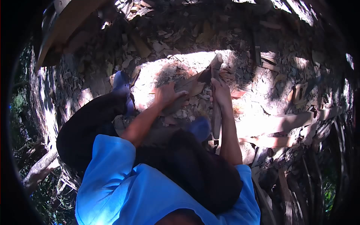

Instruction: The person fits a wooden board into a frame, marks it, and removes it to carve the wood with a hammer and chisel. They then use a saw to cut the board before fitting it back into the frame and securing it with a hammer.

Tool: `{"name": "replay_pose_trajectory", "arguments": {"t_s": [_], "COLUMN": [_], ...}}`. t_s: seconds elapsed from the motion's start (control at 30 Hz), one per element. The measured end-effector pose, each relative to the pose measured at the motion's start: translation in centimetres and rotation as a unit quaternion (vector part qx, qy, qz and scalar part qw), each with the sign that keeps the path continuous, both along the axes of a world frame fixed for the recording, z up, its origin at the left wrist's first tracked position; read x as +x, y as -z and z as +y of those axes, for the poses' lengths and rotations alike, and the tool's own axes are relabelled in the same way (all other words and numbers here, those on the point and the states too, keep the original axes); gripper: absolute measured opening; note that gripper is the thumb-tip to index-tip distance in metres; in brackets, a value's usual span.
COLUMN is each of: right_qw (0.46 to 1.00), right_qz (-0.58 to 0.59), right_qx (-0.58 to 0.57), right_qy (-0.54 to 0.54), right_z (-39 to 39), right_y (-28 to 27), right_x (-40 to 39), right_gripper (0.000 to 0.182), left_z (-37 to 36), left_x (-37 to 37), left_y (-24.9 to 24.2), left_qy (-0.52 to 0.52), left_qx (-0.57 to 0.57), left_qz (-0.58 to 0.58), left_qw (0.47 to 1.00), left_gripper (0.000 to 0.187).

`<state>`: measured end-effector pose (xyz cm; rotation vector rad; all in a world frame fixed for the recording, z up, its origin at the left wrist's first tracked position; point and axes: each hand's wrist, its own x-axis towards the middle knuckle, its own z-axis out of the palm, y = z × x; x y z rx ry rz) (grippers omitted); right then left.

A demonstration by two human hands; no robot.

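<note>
My right hand is wrapped around the wooden handle of a short axe, below its head. The dark axe blade points left and overlaps the far end of a piece of wood. My left hand grips the near part of that wood, its thumb stretched along the top. The wood lies slanted between my feet, low over ground strewn with chips. Part of it is hidden under my left hand.
Wood chips cover the ground all around. My shoes flank the work, in sun and shade. Long timber pieces lie to the right, and a large beam rises at the upper left. Branches lie at the lower left.
</note>
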<state>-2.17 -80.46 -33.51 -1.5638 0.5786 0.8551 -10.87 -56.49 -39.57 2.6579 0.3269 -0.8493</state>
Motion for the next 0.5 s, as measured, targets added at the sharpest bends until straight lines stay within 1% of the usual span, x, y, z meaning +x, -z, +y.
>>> {"name": "replay_pose_trajectory", "arguments": {"t_s": [0.03,0.1,0.13,0.17,0.2,0.23,0.27,0.3,0.33,0.37,0.4,0.43,0.5], "right_qw": [1.0,0.997,0.994,0.984,0.975,0.965,0.961,0.959,0.972,0.982,0.995,0.999,0.996], "right_qz": [-0.015,-0.057,-0.077,-0.127,-0.151,-0.164,-0.171,-0.172,-0.136,-0.103,-0.037,0.03,0.092], "right_qx": [-0.009,-0.011,-0.004,0.022,0.04,0.041,0.059,0.074,0.059,0.045,0.036,0.027,0.008], "right_qy": [0.019,0.054,0.074,0.124,0.156,0.201,0.208,0.214,0.182,0.152,0.083,0.014,-0.019], "right_z": [-0.5,-0.6,-1.1,-2.0,-2.4,-2.2,-1.9,-1.7,-1.4,-0.8,-0.2,0.2,0.1], "right_y": [-0.7,-3.5,-6.5,-7.1,-8.9,-10.4,-10.3,-10.0,-7.8,-4.3,-1.2,0.3,-0.8], "right_x": [-0.6,-0.3,1.1,2.1,3.6,4.6,5.0,4.9,3.9,2.4,-0.2,-2.5,-5.0], "right_gripper": [0.024,0.024,0.031,0.027,0.023,0.026,0.026,0.026,0.026,0.027,0.027,0.028,0.03], "left_z": [0.1,0.6,0.0,-0.5,-0.2,0.2,0.2,0.0,-0.1,0.0,0.1,0.3,0.6], "left_x": [0.0,1.0,-0.6,-2.4,-1.8,-0.4,-0.5,-1.1,-0.8,-0.1,0.0,0.0,0.8], "left_y": [0.3,1.2,1.3,0.9,1.0,1.0,0.8,0.5,0.2,0.1,-0.1,-0.3,0.1], "left_qy": [-0.004,-0.006,0.003,0.0,-0.002,-0.002,-0.016,-0.014,-0.011,-0.005,-0.006,-0.007,-0.01], "left_qx": [-0.01,0.022,0.028,0.014,0.006,0.001,-0.016,-0.009,-0.001,0.007,0.001,-0.005,-0.002], "left_qz": [-0.013,-0.038,-0.028,-0.004,-0.002,-0.006,-0.014,0.001,0.01,0.015,0.016,0.018,0.006], "left_qw": [1.0,0.999,0.999,1.0,1.0,1.0,1.0,1.0,1.0,1.0,1.0,1.0,1.0], "left_gripper": [0.095,0.096,0.097,0.097,0.097,0.097,0.098,0.097,0.097,0.096,0.095,0.094,0.093]}}
